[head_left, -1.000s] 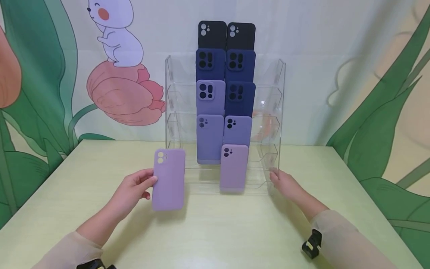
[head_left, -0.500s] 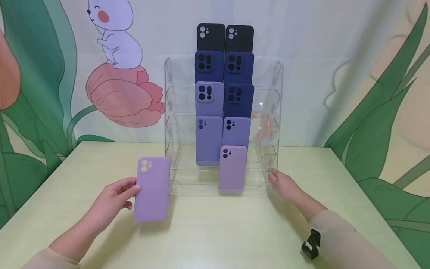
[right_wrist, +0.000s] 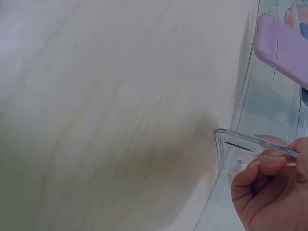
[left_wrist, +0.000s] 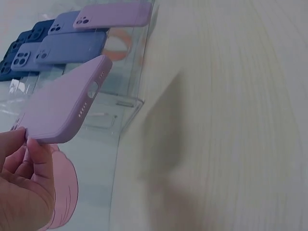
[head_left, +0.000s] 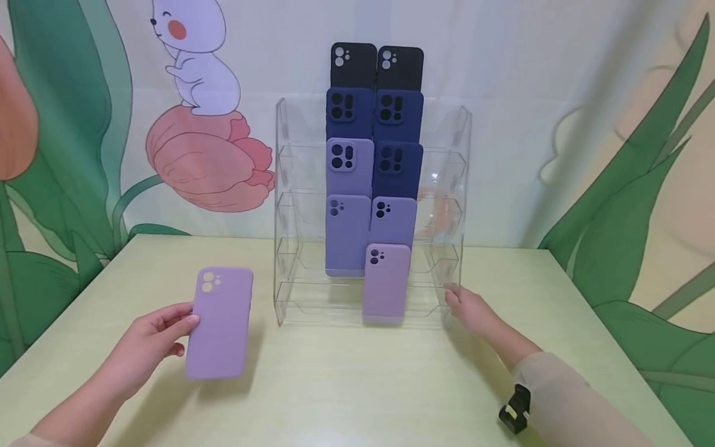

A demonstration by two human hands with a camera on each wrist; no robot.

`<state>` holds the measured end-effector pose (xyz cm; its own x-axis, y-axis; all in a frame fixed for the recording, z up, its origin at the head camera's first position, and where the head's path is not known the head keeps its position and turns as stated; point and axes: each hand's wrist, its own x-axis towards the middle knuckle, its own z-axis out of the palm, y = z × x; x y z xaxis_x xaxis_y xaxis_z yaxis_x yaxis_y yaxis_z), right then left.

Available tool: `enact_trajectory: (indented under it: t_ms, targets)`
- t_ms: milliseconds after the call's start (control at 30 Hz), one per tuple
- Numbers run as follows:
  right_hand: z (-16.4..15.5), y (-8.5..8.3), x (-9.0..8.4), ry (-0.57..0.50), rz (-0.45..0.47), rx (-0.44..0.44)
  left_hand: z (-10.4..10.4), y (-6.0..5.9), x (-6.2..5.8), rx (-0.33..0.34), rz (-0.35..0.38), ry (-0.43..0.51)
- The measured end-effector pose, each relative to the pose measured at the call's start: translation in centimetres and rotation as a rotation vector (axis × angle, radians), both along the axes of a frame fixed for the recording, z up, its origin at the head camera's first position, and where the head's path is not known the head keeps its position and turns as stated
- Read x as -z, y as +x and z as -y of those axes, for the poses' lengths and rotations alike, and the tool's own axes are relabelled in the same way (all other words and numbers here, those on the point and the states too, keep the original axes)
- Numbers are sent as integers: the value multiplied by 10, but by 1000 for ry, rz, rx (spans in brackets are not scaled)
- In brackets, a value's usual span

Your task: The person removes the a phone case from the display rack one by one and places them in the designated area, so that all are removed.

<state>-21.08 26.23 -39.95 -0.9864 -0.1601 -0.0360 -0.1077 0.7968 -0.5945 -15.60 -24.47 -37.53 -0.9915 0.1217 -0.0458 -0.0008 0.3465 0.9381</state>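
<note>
My left hand point(head_left: 151, 341) pinches a light purple phone case point(head_left: 220, 323) by its left edge, between thumb and fingers. The case is upright, held above the table with its shadow below it. In the left wrist view its bottom edge with small cutouts faces the camera. My right hand point(head_left: 472, 310) grips the lower right side panel of a clear acrylic display rack point(head_left: 279, 273); in the right wrist view the fingers curl at the panel's edge. On the rack's bottom tier, right column, stands a pinkish-purple phone case point(head_left: 386, 285).
Higher tiers hold two columns of cases: black cases point(head_left: 354, 65) on top, navy cases point(head_left: 398, 171) below, then lavender cases point(head_left: 347, 236). The pale wooden table point(head_left: 346, 385) reaches back to a printed cloth backdrop point(head_left: 514, 124). A black wrist camera point(head_left: 515, 408) sits on the right sleeve.
My left hand has carried the purple case leftward and slightly toward me, away from the rack. The right hand keeps its grip on the rack's side.
</note>
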Motion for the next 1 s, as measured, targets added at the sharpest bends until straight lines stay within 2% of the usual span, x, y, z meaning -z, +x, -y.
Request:
enact_trajectory:
  t_ms: [267,533,733,1000]
  targets:
    - [2,2,-1,-19,1,0,20,6,3,-44,-8,-33]
    - [0,3,0,-19,4,8,30,8,6,-40,-29,-58]
    - [1,0,-1,-15,19,10,46,11,5,-38,-44,-91]
    - [1,1,-3,-3,8,6,66,15,10,-28,-37,-117]
